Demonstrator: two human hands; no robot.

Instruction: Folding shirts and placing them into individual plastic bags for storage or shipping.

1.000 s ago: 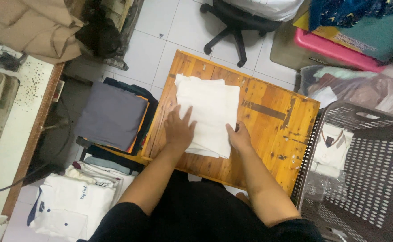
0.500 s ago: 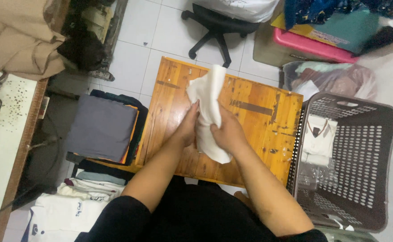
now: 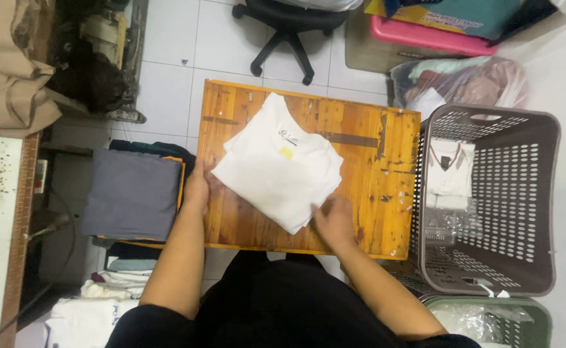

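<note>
A folded white garment (image 3: 276,164) lies at an angle on the small wooden table (image 3: 373,193). A small label and a yellow tag show near its collar end. My left hand (image 3: 198,187) holds the garment's left edge at the table's left side. My right hand (image 3: 334,222) rests on the table at the garment's lower right corner, fingers touching the cloth.
A stack of folded clothes topped by a grey one (image 3: 131,193) sits left of the table. A brown laundry basket (image 3: 489,200) with a white shirt inside stands to the right. A pink bin (image 3: 431,38), an office chair (image 3: 289,26) and a clothes bag (image 3: 457,80) lie beyond.
The garment was lifted and bunched between both hands half a second ago; now it lies flat and folded on the table, with my hands moved apart to its edges.
</note>
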